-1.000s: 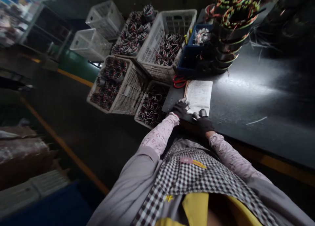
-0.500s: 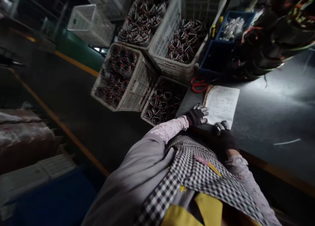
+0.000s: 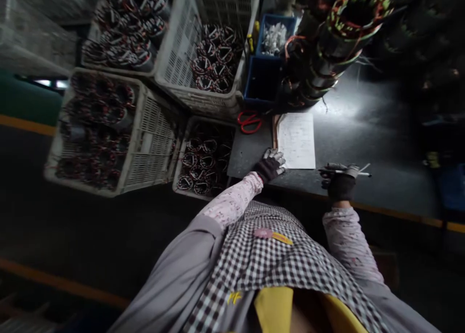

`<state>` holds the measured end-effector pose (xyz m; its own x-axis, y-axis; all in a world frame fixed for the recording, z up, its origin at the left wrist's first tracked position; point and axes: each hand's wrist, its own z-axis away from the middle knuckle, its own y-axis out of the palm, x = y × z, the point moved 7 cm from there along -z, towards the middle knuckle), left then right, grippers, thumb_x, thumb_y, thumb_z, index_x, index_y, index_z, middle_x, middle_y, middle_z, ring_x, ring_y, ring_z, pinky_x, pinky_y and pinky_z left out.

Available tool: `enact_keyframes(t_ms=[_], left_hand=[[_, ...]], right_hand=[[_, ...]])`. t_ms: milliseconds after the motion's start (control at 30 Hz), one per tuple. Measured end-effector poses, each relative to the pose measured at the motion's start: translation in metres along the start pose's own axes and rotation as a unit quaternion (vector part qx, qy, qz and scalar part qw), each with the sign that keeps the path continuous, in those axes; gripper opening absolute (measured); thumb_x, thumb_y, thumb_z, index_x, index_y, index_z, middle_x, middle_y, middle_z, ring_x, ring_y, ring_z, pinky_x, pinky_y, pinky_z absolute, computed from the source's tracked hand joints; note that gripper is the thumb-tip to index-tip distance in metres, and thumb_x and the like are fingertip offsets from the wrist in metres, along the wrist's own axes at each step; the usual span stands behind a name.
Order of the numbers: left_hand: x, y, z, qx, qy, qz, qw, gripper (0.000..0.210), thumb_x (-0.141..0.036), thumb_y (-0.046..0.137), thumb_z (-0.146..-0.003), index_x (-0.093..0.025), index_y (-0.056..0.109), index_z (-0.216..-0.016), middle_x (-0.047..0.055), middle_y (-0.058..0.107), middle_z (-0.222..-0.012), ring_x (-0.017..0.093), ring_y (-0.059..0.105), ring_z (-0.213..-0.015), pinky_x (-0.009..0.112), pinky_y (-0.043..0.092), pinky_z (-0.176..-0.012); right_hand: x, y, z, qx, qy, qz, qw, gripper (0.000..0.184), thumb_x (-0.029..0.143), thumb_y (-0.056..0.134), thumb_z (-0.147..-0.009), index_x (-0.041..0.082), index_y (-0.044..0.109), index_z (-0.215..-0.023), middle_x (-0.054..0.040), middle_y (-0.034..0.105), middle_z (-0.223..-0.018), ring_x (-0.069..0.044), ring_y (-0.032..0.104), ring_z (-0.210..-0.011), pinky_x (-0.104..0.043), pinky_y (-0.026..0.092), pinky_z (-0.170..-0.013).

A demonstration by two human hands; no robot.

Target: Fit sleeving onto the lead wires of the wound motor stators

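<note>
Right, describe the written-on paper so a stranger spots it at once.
Find the dark worktable right of the pale crates. Near its front edge lies the paper, the gloved left hand at its lower left corner. It is the flat white rectangle with faint writing, unlike the red-handled scissors left of it.

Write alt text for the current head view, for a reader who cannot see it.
A gloved left hand rests at the lower left corner of a white-paged notebook on a dark table, while the gloved right hand is at a thin pale strip farther right. Red scissors lie beyond the left hand, with crates of wired parts to the left.
</note>
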<state>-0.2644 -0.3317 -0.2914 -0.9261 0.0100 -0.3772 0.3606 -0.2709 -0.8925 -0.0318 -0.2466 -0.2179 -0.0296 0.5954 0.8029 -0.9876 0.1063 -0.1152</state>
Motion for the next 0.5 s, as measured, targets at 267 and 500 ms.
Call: enact_keyframes(t_ms=[267, 500], left_hand=[[0.011, 0.008, 0.022, -0.005, -0.018, -0.044, 0.999, 0.053, -0.038, 0.058, -0.115, -0.029, 0.067, -0.166, 0.011, 0.058, -0.177, 0.035, 0.051, -0.168, 0.068, 0.032, -0.143], [0.013, 0.012, 0.021, 0.009, -0.051, -0.066, 0.997, 0.049, -0.037, 0.056, -0.115, -0.027, 0.072, -0.161, 0.012, 0.059, -0.177, 0.036, 0.049, -0.169, 0.067, 0.032, -0.143]], right_hand=[[-0.013, 0.026, -0.02, 0.137, -0.158, 0.014, 0.978, 0.05, 0.062, 0.087, -0.085, 0.022, 0.072, -0.111, -0.0005, 0.079, -0.093, -0.013, 0.067, -0.058, -0.025, 0.057, -0.05], [-0.038, 0.007, -0.045, 0.104, -0.307, 0.114, 0.939, 0.037, 0.057, 0.073, -0.1, 0.022, 0.071, -0.111, -0.0035, 0.077, -0.094, -0.02, 0.076, -0.071, -0.038, 0.069, -0.067]])
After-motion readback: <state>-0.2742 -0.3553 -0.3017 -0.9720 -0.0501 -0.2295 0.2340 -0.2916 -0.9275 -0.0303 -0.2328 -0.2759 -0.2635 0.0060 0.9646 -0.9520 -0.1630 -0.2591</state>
